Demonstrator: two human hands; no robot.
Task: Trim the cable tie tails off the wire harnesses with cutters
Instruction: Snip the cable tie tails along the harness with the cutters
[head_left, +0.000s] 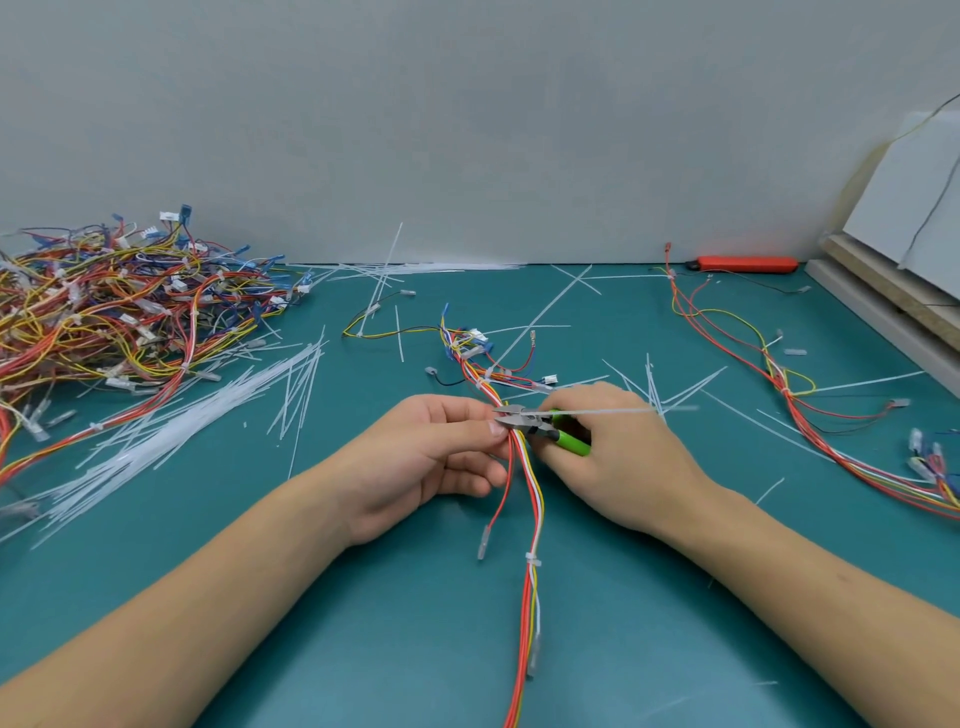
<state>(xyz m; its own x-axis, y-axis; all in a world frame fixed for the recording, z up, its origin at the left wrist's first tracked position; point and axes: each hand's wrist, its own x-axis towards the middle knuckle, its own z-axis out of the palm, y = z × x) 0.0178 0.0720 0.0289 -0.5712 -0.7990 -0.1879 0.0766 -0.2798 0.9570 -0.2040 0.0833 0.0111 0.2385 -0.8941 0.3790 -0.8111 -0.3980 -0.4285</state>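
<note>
The left hand (431, 457) pinches the wire harness (535, 499) at the surface's (363, 649) centre. At its 3 o'clock, the right hand's (613, 457) grip wraps the green-handled cutters (540, 423), blades at a cable tie tail (613, 411).

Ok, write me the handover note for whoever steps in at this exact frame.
Left hand pinches the harness at mid-table. Right hand grips the green-handled cutters, jaws at the harness where a tie tail sticks out to the right.
Done: a lower tie on this harness looks trimmed; cut tails litter the mat.
Left: this cut, and a long tail higher up the harness. Another harness lies to the right, and a pile sits far left; whether those are trimmed I can't tell.
</note>
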